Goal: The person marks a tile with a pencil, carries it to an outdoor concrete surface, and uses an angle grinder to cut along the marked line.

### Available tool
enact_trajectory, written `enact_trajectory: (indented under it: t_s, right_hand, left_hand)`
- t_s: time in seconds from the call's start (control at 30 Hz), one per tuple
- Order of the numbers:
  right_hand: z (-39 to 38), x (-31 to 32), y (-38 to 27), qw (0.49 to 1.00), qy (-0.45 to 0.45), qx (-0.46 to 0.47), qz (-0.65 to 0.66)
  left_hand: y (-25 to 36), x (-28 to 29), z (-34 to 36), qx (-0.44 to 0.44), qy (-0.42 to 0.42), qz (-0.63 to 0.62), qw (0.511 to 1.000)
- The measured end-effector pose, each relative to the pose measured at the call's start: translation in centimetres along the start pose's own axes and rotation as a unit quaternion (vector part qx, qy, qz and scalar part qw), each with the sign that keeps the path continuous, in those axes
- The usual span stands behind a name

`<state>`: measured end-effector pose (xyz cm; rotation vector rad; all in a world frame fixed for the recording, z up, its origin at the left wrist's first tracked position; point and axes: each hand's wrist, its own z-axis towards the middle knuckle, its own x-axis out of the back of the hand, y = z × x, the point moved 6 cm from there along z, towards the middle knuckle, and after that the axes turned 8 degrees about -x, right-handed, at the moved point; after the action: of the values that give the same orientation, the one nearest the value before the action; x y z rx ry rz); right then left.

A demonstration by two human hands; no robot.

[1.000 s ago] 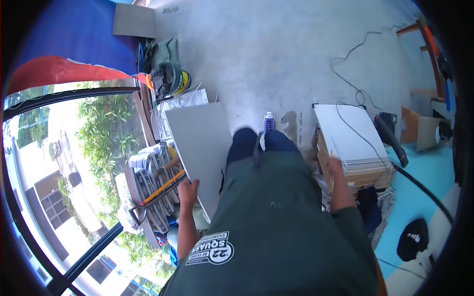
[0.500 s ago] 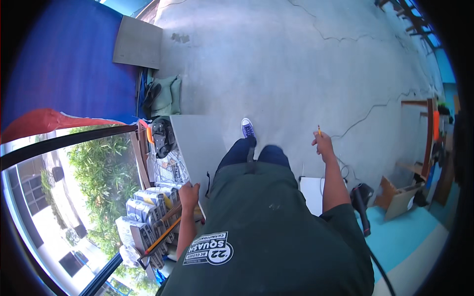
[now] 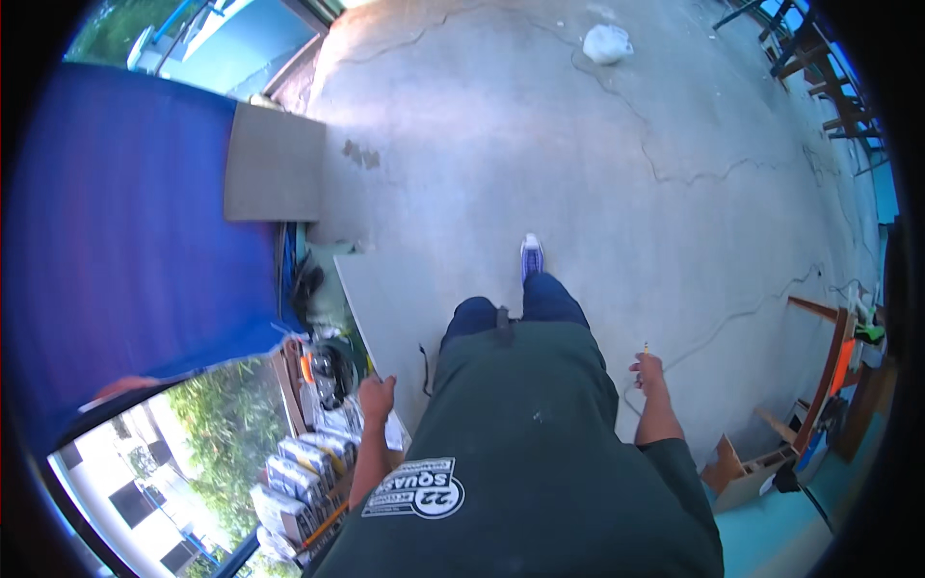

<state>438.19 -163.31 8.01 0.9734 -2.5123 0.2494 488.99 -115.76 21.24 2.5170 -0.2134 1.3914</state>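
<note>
At my left side, my left hand [image 3: 379, 395] grips the long edge of a large pale grey board [image 3: 381, 308], which is carried upright or tilted beside my leg. My right hand [image 3: 647, 371] hangs out to the right, its fingers closed on a small yellow pencil [image 3: 646, 348] that points up. I wear a dark green shirt, dark trousers and a purple sneaker [image 3: 532, 255], seen below me on the concrete floor [image 3: 501, 125].
To the left are blue sheeting [image 3: 154, 231], a brown panel [image 3: 273, 164], stacked bags [image 3: 299, 477] and a glazed window. A white bag [image 3: 605, 44] lies ahead. Right are cables, a wooden frame [image 3: 814, 385], cardboard pieces and dark furniture.
I have moved forward with the board. The white stack formerly at my right has slipped from view, and the white bag has appeared ahead. My right hand first rose, then lowered.
</note>
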Motion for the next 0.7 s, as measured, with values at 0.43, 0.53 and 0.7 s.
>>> enact_trajectory:
  t_s: [0.43, 0.53, 0.7]
  right_hand:
    - [-17.1, -20.1, -91.2, 0.916, -0.024, 0.368, -0.157]
    - [-19.4, -29.4, -100.9, 0.900, -0.047, 0.359, -0.240]
    - [-25.5, -47.1, -123.3, 0.843, -0.061, 0.379, -0.378]
  left_hand:
    - [19.0, 16.0, 43.3, 0.115, 0.028, -0.195, 0.974]
    - [19.1, 17.1, 51.6, 0.112, 0.055, -0.161, 0.979]
    - [22.5, 24.4, 73.1, 0.171, 0.082, -0.247, 0.950]
